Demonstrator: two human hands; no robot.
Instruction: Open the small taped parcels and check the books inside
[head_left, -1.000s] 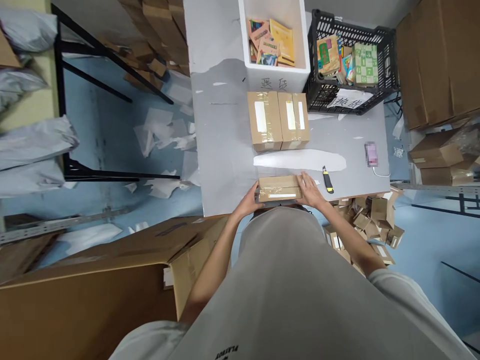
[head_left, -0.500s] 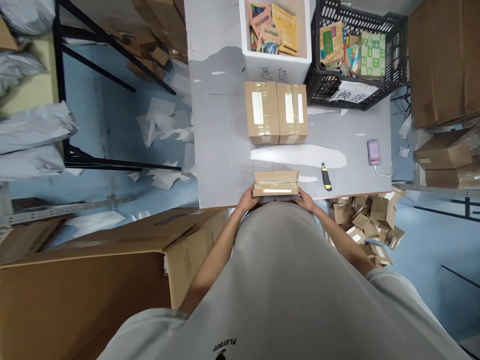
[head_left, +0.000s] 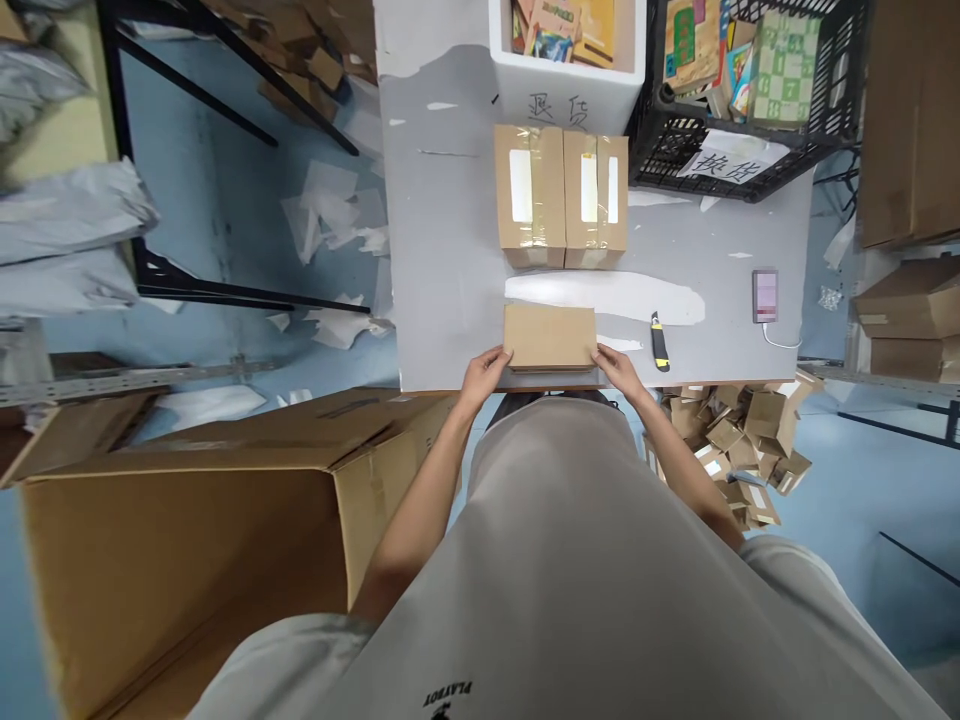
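Box (head_left: 550, 335) has been turned plain face up | ends pinched by fingers of left hand (head_left: 482, 377) and right hand (head_left: 619, 372), nearside of bin (head_left: 559, 92) marked 退货 | crate (head_left: 651, 150) labelled 换货, right of bin | shirt (head_left: 592, 540) lettered PLAYBOY

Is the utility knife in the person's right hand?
No, the utility knife lies on the table, while the right hand holds one end of a cardboard box.

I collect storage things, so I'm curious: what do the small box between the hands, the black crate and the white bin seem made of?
Small box: cardboard, by its matte, plain brown faces. Black crate: probably plastic, dull, with regular lattice walls. White bin: smooth, likely plastic too, though its look alone doesn't rule out foam.
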